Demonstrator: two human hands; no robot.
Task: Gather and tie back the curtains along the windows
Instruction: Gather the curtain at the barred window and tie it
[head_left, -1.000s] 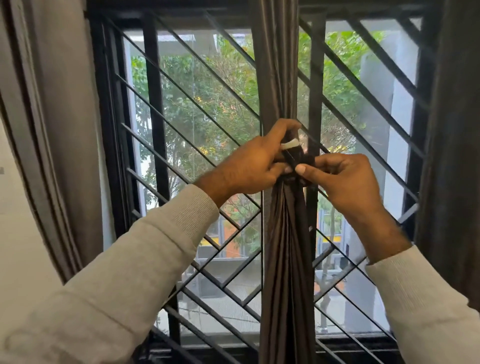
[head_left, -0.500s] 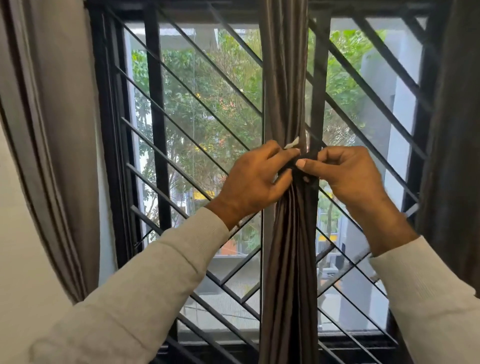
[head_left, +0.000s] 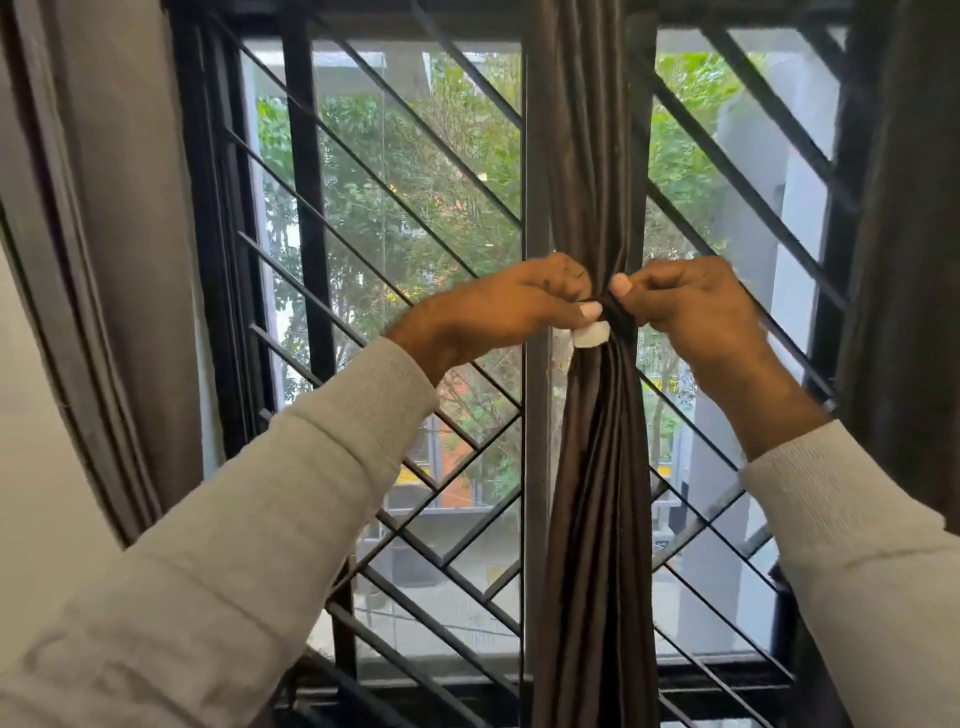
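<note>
A dark brown curtain (head_left: 597, 493) hangs gathered into a narrow bundle in front of the window's middle post. A dark tie band (head_left: 618, 314) with a white end tab (head_left: 591, 334) wraps the bundle at its waist. My left hand (head_left: 498, 306) pinches the band from the left, thumb just above the white tab. My right hand (head_left: 691, 306) pinches the band from the right, fingers curled. Both hands press close against the bundle.
A black window grille (head_left: 395, 218) with diagonal bars stands behind the curtain. A grey-brown curtain (head_left: 104, 234) hangs at the left and another dark curtain (head_left: 904, 234) at the right edge. A pale wall (head_left: 36, 467) lies at the far left.
Both hands have worked the band round the bundle. The white tab, above my left fingers before, now sits below my left thumb. The view has shifted slightly.
</note>
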